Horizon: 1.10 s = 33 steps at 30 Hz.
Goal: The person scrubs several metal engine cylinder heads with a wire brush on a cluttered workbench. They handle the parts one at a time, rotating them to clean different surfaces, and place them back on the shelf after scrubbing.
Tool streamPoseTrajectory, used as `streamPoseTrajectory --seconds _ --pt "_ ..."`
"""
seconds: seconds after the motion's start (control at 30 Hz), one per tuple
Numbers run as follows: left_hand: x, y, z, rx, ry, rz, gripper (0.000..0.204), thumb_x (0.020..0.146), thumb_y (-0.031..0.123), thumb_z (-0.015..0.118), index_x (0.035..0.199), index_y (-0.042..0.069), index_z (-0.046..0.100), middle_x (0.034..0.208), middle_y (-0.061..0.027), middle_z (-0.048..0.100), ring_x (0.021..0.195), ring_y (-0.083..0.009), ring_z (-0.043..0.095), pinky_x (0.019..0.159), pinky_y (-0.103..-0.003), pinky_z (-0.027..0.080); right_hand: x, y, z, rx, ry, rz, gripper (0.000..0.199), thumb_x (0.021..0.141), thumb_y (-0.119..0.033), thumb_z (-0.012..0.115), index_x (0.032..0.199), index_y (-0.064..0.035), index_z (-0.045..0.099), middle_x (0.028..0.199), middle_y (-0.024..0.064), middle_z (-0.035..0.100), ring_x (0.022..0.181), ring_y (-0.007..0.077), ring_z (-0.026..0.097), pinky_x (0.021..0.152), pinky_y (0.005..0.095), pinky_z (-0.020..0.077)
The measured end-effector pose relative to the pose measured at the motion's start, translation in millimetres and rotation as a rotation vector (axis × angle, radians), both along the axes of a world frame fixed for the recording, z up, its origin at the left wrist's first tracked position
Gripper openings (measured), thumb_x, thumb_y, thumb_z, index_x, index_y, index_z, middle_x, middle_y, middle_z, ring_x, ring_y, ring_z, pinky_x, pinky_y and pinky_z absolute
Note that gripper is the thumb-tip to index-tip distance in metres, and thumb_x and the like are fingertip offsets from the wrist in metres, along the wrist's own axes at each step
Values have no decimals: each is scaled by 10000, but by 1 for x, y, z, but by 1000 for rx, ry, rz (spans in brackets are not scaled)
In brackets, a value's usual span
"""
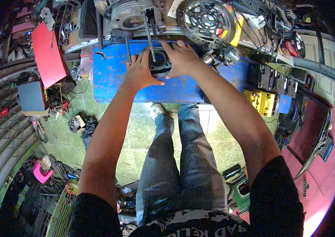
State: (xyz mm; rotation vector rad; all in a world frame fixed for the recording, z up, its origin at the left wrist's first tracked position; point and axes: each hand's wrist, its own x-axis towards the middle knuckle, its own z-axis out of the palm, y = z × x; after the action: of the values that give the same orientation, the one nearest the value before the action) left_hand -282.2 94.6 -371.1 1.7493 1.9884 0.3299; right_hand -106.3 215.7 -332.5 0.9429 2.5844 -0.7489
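A dark metal engine part with a round bore (158,70) sits at the blue bench's far side, between my two hands. My left hand (140,72) curves around its left side, thumb toward its near edge. Around the right side lies my right hand (183,58), with its fingers over the far edge and its thumb near the front. A long metal rod (151,39) reaches from beyond the part down into the area of the bore. Another thin rod (128,50) stands just left of my left fingers. What lies under the part is hidden.
The worn blue bench top (110,85) carries a small metal carburetor-like part (227,55) on the right. Beyond it are a finned engine casting (130,15) and a brake disc (205,23). A red panel (49,55) leans left; a yellow organizer (259,102) stands right.
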Motion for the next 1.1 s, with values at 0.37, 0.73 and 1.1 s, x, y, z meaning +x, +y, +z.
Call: streamPoseTrajectory --seconds 0.37,0.73,1.1 --pt "28 -22 -3 -175 8 106 1203 507 345 983 1528 136 381 1448 -101 539 1294 -424 497 1035 -620 426 6 -54 -28 -8 -59 -145 1172 520 -302 964 1479 -17 355 1418 237 594 1352 401 508 1062 591 437" --pt "83 -141 41 -476 31 -33 1237 549 436 970 1541 15 364 1519 -169 469 1397 -429 418 1129 -604 377 64 -177 6 -242 -121 -107 1163 564 -338 969 1474 22 341 1428 290 565 1382 457 473 1107 578 421" --pt "127 -269 132 -303 -15 -86 1234 619 637 889 1514 -52 394 1488 -191 490 1300 -401 477 1030 -608 378 118 -299 102 -229 -113 -125 1021 678 -341 865 1508 -13 370 1300 211 660 1326 409 497 1068 576 416"
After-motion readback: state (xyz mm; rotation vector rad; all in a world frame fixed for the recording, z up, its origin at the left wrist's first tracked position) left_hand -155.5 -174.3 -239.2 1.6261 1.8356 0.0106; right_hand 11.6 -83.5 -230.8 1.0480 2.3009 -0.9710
